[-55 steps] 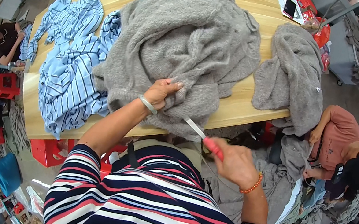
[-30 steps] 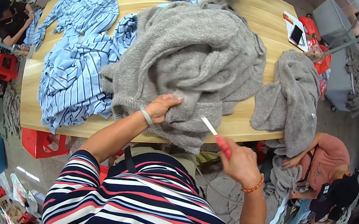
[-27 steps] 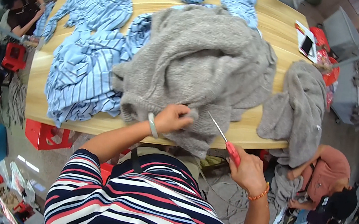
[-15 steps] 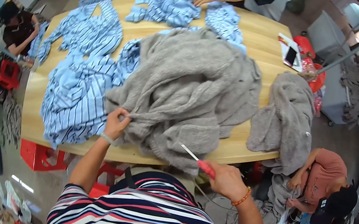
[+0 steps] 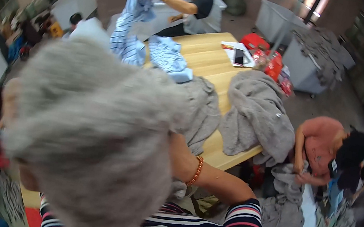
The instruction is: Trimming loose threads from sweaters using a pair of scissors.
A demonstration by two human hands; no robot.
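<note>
A grey fuzzy garment (image 5: pixel 91 137) is lifted close in front of me, blurred, and covers much of the left and middle of the view. At its left edge a strip of my left hand (image 5: pixel 10 97) shows, closed on the cloth, its fingers mostly covered. My right hand (image 5: pixel 179 154) reaches in behind the cloth from the right, with a beaded bracelet at the wrist. Its fingers are out of sight, and so is anything in them. More grey cloth (image 5: pixel 201 112) lies on the wooden table (image 5: pixel 209 48) just beyond.
Another grey garment (image 5: pixel 259 112) drapes over the table's right edge. Blue striped shirts (image 5: pixel 167 56) lie farther back, where a co-worker (image 5: pixel 203 13) lifts one. A phone (image 5: pixel 239 56) rests on papers near red bags (image 5: pixel 274 66). At the right, a seated person (image 5: pixel 319 141) handles grey cloth.
The grey garment has risen from the table toward me, hiding my hands. The red-handled tool my right hand held has gone from sight. Across the table, the co-worker has raised a blue shirt.
</note>
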